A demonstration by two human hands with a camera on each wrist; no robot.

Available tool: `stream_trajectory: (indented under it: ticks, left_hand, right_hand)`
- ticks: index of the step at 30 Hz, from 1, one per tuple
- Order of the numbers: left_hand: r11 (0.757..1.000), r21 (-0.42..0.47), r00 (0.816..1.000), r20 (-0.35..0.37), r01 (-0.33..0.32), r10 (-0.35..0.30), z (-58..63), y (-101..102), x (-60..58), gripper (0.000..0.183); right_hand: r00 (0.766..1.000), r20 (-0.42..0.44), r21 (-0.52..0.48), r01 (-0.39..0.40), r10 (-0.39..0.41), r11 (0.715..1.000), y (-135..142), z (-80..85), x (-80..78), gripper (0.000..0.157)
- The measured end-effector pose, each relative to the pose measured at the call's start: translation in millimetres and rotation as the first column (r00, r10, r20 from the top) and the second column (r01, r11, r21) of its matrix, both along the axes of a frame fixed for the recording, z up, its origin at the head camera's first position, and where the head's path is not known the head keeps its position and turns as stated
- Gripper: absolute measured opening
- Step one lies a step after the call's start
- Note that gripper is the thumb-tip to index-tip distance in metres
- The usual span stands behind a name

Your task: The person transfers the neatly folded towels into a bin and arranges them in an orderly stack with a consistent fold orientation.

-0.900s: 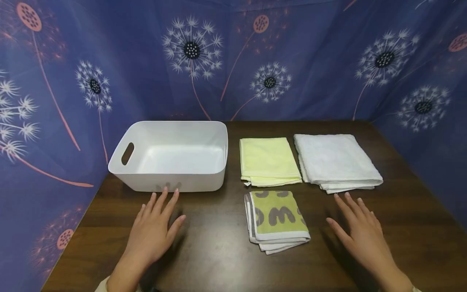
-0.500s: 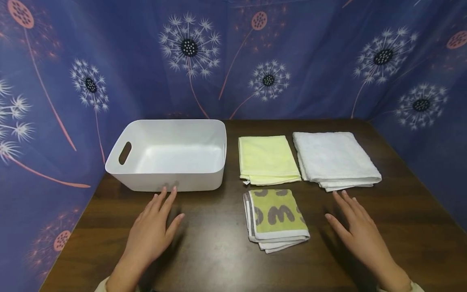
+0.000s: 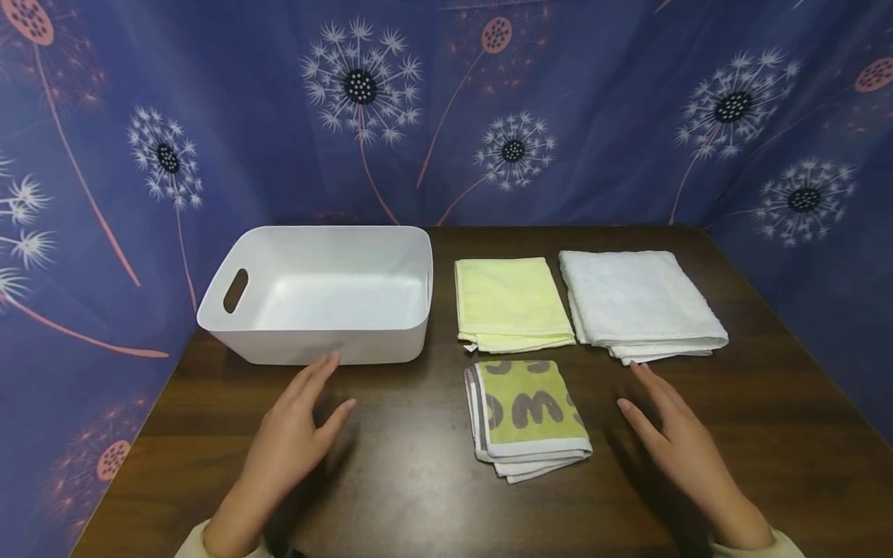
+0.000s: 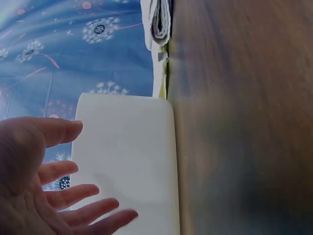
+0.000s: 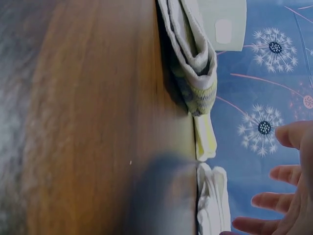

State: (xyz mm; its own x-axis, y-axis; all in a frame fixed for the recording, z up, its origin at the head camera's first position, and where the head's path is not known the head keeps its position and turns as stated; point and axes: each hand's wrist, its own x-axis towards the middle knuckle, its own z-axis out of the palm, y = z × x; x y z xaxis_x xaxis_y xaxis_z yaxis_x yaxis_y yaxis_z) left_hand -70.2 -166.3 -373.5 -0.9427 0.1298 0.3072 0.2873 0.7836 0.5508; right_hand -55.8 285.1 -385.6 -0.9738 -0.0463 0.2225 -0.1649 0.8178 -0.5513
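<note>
My left hand (image 3: 289,434) hovers over the table in front of a white plastic bin (image 3: 314,347), its fingers spread and holding nothing. In the left wrist view the thumb and fingers stand apart before the bin's wall (image 4: 127,142). My right hand (image 3: 680,442) is held likewise, empty, just in front of a folded white towel (image 3: 642,298). Between the hands lies a folded green towel (image 3: 533,411) with grey letter shapes and a white border. Behind it a folded pale yellow towel (image 3: 512,302) lies flat, between the bin and the white towel.
The dark wooden table (image 3: 412,496) carries all these things. The bin has an oval handle hole in its left wall. A blue curtain (image 3: 593,93) with dandelion prints hangs behind the table and along both sides.
Both hands have turned slightly, thumbs uppermost, and their fingers have drawn closer together. The head view has shifted a little. The bin and towels keep their places.
</note>
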Motion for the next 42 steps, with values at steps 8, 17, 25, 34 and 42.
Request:
stream_trajectory:
  ticks: [8, 17, 25, 34, 42]
  left_hand:
    - [0.913, 0.407, 0.969, 0.216, 0.024, -0.122, 8.5, -1, -3.2, 0.060]
    - [0.900, 0.436, 0.959, 0.258, -0.010, -0.114, 10.7, 2, -3.8, 0.058]
    - [0.881, 0.473, 0.946, 0.292, -0.016, -0.140, 7.4, 5, -5.7, 0.060]
    - [0.728, 0.682, 0.898, 0.360, -0.068, -0.253, 6.8, 5, -8.5, 0.061]
    - [0.663, 0.741, 0.877, 0.385, -0.109, -0.286, 7.6, 6, -9.3, 0.061]
  right_hand:
    - [1.000, 0.020, -0.050, 0.007, -0.006, 0.999, -4, 2.0, -7.1, 0.057]
    - [1.000, 0.023, -0.097, 0.021, -0.019, 0.995, -8, 1.4, -10.2, 0.055]
    - [1.000, 0.014, -0.170, 0.030, -0.028, 0.985, -10, 0.8, -12.9, 0.051]
    - [0.999, 0.040, -0.313, 0.004, 0.009, 0.950, -15, -2.1, -13.7, 0.045]
    - [0.997, 0.050, -0.449, -0.026, 0.054, 0.893, -18, -3.4, -14.3, 0.043]
